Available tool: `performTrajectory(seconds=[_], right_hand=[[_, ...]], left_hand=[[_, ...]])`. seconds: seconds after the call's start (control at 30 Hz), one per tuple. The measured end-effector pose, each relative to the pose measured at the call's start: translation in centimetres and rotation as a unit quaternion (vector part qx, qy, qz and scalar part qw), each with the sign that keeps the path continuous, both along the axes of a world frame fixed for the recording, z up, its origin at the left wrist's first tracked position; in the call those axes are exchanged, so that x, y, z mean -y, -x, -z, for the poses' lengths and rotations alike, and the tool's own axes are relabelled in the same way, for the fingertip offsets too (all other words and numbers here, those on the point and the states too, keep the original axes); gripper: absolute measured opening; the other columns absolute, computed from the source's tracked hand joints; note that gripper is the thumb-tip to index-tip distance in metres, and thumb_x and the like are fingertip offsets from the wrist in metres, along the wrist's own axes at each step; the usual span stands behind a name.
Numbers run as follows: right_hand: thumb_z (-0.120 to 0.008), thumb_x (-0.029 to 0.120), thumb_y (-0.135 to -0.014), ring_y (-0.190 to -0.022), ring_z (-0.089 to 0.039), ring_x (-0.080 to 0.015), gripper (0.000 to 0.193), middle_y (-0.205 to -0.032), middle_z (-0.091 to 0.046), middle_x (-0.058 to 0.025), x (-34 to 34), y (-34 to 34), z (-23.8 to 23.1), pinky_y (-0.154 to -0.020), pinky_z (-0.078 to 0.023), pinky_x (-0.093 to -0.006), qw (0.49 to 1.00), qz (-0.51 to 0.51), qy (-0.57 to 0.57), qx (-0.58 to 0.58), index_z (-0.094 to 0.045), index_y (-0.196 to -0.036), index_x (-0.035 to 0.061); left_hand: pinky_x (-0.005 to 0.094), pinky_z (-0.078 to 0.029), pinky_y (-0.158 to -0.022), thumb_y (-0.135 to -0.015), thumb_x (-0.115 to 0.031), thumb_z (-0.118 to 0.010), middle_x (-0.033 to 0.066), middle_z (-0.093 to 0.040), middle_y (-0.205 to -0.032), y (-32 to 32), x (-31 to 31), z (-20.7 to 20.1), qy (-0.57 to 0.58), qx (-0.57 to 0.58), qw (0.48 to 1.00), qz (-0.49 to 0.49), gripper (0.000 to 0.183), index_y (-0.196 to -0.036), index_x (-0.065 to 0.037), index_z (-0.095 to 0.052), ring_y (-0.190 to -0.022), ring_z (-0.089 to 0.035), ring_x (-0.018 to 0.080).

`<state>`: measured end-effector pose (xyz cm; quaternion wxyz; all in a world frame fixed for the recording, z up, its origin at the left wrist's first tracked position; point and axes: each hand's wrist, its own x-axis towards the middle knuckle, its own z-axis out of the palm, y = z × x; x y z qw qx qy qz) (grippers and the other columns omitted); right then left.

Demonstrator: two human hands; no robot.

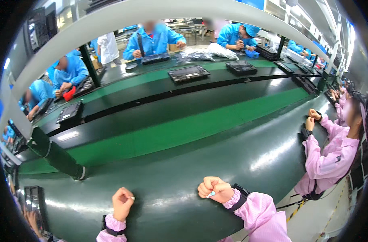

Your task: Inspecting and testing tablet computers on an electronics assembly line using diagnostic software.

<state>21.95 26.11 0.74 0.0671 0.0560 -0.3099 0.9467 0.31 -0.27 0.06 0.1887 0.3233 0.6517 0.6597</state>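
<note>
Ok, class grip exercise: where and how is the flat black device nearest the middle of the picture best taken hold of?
Probably by its two short ends, left hand on one and right hand on the other, coming from the near side. The black device lies flat on the far bench, its longer sides running roughly left to right, with both ends free.

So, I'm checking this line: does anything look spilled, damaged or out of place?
Nothing stands out. The left hand and right hand are curled at the green worktop; no spill shows. The flat black devices beyond are too small to check for damage.
</note>
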Motion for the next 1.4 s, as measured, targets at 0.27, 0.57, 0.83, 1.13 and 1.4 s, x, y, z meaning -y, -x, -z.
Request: performTrajectory(seconds=[0.27, 0.57, 0.83, 1.13, 1.4], right_hand=[[-0.049, 0.001, -0.069, -0.056, -0.032, -0.0079, 0.019, -0.061, -0.035, 0.0021, 0.5, 0.9, 2.2, -0.051, -0.026, -0.0229, 0.963, -0.050, -0.244, 0.107, -0.034, -0.062, 0.0094], [-0.056, -0.003, -0.073, -0.058, -0.036, -0.0035, 0.019, -0.063, -0.041, 0.0058, 0.3, 1.1, 1.0, -0.052, -0.029, -0.0218, 0.927, -0.041, -0.327, 0.177, -0.042, -0.068, 0.0072], [-0.059, 0.005, -0.074, -0.053, -0.044, -0.0148, 0.013, -0.059, -0.042, -0.0050, 1.8, 1.0, -8.6, -0.049, -0.037, -0.0288, 0.747, 0.009, -0.665, -0.015, -0.046, -0.071, 0.0025], [-0.051, 0.021, -0.066, -0.073, -0.047, -0.0225, 0.033, -0.082, -0.047, -0.0099, 11.9, -1.5, -16.6, -0.068, -0.039, -0.0319, 0.618, 0.023, -0.671, -0.408, -0.052, -0.093, 0.0023], [-0.049, 0.020, -0.071, -0.071, -0.044, -0.0199, 0.020, -0.077, -0.042, -0.0060, 13.6, 0.6, -16.4, -0.067, -0.038, -0.0296, 0.570, 0.174, -0.710, -0.375, -0.048, -0.084, 0.0050]], left_hand=[[0.0286, -0.035, -0.058, -0.065, 0.006, -0.053, 0.0058, -0.044, -0.069, -2.3, -2.1, -1.9, -0.148, 0.279, 0.929, 0.192, 0.013, -0.069, -0.004, -0.045, -0.065, -0.044, 0.0169], [0.0302, -0.029, -0.057, -0.064, -0.006, -0.047, 0.0057, -0.040, -0.063, -3.9, -3.1, -2.2, -0.199, 0.380, 0.846, 0.316, 0.006, -0.064, -0.006, -0.040, -0.059, -0.036, 0.0178], [0.0305, -0.027, -0.053, -0.064, -0.014, -0.048, 0.0033, -0.039, -0.058, -5.5, -4.6, -8.5, -0.245, 0.381, 0.802, 0.388, 0.012, -0.060, -0.009, -0.038, -0.054, -0.035, 0.0165], [0.0299, -0.024, -0.050, -0.063, -0.013, -0.047, 0.0010, -0.036, -0.053, -7.2, -7.2, -10.5, -0.340, 0.387, 0.776, 0.364, 0.012, -0.056, -0.010, -0.038, -0.049, -0.032, 0.0152], [0.0289, -0.024, -0.049, -0.063, -0.011, -0.046, 0.0015, -0.036, -0.052, -6.8, -7.2, -9.1, -0.326, 0.415, 0.796, 0.297, 0.011, -0.056, -0.010, -0.038, -0.048, -0.030, 0.0143]])
